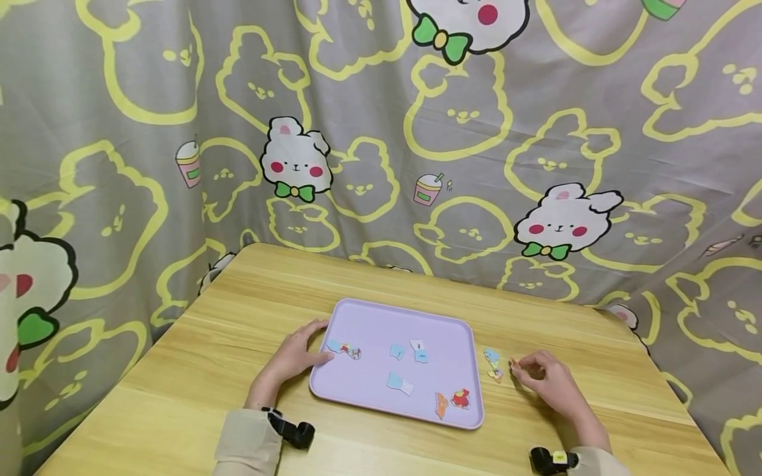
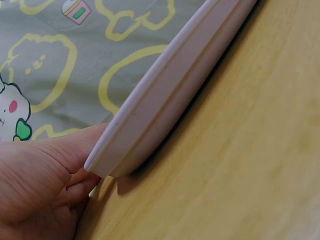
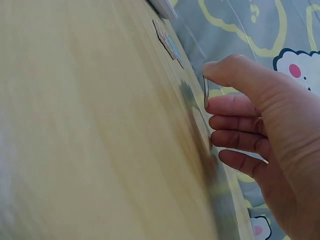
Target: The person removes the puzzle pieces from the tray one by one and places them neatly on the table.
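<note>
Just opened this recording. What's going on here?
A person's left grip holds the left edge of a lilac tray on a wooden table. Their right grip pinches an orange puzzle piece to the right of the tray. A multicoloured cluster of pieces lies on the table between that grip and the tray, while blue-and-white pieces, an orange piece and a red piece lie on the tray.
</note>
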`<state>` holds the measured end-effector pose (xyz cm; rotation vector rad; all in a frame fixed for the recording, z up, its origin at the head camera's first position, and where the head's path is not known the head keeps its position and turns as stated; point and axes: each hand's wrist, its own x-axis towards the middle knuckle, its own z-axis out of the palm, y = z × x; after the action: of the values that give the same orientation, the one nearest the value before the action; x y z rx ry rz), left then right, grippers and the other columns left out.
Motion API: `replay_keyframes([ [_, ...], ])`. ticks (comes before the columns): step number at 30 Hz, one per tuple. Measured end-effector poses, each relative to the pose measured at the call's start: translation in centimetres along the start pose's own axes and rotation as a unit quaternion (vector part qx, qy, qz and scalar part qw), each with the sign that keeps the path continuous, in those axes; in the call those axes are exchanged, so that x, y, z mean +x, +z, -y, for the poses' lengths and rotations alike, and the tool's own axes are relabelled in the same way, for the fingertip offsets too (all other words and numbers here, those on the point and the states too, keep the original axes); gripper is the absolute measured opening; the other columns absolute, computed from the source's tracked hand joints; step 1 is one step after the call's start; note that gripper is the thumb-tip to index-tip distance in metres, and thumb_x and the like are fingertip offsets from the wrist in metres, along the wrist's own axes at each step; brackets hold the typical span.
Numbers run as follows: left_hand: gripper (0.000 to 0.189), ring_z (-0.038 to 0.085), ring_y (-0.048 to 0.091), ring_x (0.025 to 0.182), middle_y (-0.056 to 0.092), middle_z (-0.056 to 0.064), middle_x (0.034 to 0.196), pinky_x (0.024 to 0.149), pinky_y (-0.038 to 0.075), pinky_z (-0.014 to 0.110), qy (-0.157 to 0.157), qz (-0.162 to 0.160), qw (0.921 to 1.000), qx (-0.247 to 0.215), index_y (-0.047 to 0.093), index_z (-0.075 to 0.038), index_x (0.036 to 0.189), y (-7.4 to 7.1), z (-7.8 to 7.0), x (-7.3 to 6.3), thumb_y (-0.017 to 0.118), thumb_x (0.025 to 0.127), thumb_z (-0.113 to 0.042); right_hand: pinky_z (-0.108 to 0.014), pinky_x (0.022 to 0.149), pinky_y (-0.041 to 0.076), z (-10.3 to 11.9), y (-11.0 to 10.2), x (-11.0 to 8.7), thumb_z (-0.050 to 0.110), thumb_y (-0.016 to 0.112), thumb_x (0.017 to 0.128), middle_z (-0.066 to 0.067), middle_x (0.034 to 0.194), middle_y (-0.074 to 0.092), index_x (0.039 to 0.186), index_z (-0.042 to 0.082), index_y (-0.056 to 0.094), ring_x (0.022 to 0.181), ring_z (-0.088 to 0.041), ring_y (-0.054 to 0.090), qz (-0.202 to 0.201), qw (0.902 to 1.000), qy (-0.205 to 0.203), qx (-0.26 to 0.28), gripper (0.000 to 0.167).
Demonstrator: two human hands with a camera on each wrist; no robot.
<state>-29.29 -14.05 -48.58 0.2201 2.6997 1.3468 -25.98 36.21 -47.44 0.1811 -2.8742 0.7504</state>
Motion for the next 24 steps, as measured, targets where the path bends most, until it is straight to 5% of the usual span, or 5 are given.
replay_keyframes([
  [24, 0.069, 0.047, 0.027, 0.145, 0.031, 0.026, 0.157, 0.118, 0.025, 0.062, 0.004, -0.003, 1.0, -0.003, 0.044, -0.007, 0.147, 0.0, -0.29, -0.1, 0.074, 0.087, -0.02, -0.023, 0.064, 0.047, 0.56, 0.37, 0.48, 0.021, 0.075, 0.085, 0.001, 0.085, 0.06, 0.087, 0.009, 0.069, 0.076, -0.008, 0.049, -0.004, 0.9977, -0.037, -0.056, 0.014],
])
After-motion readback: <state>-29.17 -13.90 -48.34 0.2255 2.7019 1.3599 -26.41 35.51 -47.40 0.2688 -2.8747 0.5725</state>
